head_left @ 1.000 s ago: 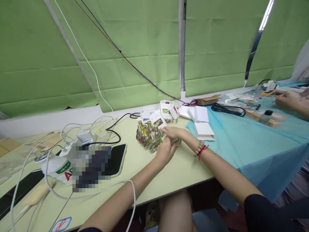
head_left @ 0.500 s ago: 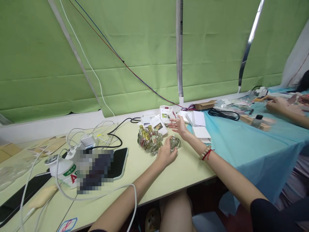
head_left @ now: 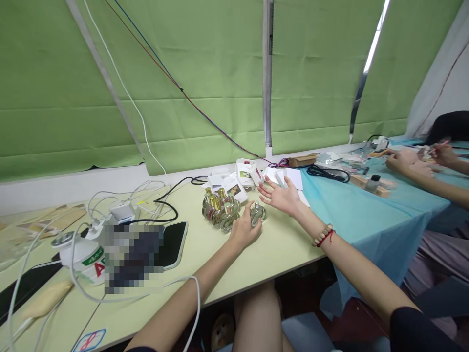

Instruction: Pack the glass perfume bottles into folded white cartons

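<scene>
On the cream table, my left hand [head_left: 245, 231] has its fingers and thumb around a small round glass perfume bottle [head_left: 258, 213] with a silvery neck. Just left of it stands a tight cluster of similar perfume bottles [head_left: 220, 210], several with gold caps. My right hand [head_left: 281, 196], a beaded bracelet on its wrist, is held in the air to the right of the bottle. Its palm is turned up, its fingers are spread, and nothing lies in it.
White printed boxes [head_left: 234, 186] lie behind the bottles. A phone [head_left: 173, 245], a white jar [head_left: 82, 256] and tangled cables [head_left: 146, 200] are at the left. On the blue cloth [head_left: 351, 205] sit a black cable coil [head_left: 328, 172] and a small bottle [head_left: 373, 184]; a co-worker's hands [head_left: 406, 161] are beyond.
The view has swung slightly right. My right hand has turned its palm further up and drawn a little away from the boxes. My left hand stays around the perfume bottle.
</scene>
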Tool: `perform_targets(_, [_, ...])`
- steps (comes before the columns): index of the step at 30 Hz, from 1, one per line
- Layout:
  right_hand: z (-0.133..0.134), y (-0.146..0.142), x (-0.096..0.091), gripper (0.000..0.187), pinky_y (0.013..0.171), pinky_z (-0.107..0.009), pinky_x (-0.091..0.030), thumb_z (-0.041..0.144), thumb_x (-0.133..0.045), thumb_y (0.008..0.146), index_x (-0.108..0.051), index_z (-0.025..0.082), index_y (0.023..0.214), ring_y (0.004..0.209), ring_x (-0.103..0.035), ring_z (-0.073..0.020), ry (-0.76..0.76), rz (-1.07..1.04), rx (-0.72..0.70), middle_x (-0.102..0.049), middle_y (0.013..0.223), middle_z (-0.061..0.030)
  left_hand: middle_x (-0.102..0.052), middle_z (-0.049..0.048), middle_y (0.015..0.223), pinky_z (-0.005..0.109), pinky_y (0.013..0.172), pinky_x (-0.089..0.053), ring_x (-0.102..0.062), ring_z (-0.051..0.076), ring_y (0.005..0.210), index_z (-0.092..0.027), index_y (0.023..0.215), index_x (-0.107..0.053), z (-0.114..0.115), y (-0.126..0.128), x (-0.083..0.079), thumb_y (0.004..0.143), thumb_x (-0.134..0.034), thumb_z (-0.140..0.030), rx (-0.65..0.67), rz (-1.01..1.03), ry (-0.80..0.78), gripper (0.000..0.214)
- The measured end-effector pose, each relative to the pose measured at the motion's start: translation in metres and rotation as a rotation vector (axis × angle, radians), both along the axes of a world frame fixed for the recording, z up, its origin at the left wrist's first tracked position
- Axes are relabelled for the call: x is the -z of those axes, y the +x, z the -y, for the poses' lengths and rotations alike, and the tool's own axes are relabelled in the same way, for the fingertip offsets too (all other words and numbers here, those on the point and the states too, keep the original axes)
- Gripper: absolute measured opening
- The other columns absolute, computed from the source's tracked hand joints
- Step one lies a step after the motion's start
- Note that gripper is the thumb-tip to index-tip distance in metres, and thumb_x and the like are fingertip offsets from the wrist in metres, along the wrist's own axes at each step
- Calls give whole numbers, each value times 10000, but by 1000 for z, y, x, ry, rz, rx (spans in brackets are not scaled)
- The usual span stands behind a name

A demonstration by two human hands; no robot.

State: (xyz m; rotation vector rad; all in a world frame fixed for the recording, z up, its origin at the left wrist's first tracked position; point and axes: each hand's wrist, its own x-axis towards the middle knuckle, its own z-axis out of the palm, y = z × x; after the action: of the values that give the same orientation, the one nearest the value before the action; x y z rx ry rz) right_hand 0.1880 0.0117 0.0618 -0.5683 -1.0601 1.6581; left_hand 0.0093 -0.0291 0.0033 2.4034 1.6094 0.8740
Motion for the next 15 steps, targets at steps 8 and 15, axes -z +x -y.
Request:
perform_targets(8, [7, -7, 1, 540, 771, -351, -464, 529, -105, 808, -459, 237, 1092, 1051, -581, -218, -187, 152, 331, -592, 1138, -105, -453, 189, 1331, 448, 1008, -387, -417, 294, 1283, -160, 1292, -392, 0, -4, 4, 816, -474, -274, 207, -40, 392, 496])
perform_targets(15, [26, -17, -15, 451, 797, -328, -447, 468, -217, 794, -428, 237, 1121, 1062, -557, -219, -73, 124, 584, -598, 1058, -88, -643, 134, 951, 404, 891, -429, -594, 257, 972, -173, 909, -617, 24, 25, -14, 855, -369, -240, 592, -462, 188, 263])
